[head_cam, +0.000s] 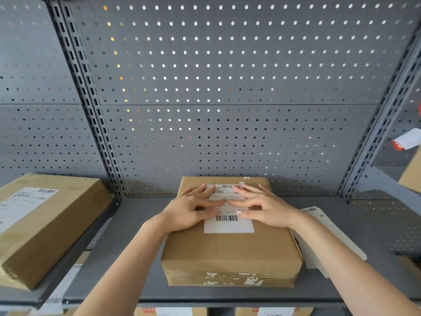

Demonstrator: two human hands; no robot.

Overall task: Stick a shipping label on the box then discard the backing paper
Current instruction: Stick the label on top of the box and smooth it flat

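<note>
Label [229,225] on box [230,252], both hands flat.
Second box [45,222] far left, papers [328,233] right; left hand [193,212] and right hand [262,207] fingers spread, pressing label.

Grey shelf [136,224], brown box [230,254] sitting on it, white papers [328,233] lying just beside the box

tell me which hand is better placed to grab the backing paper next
Right hand, probably: the loose white sheets beside the box lie on its side, if they include the backing.
</note>
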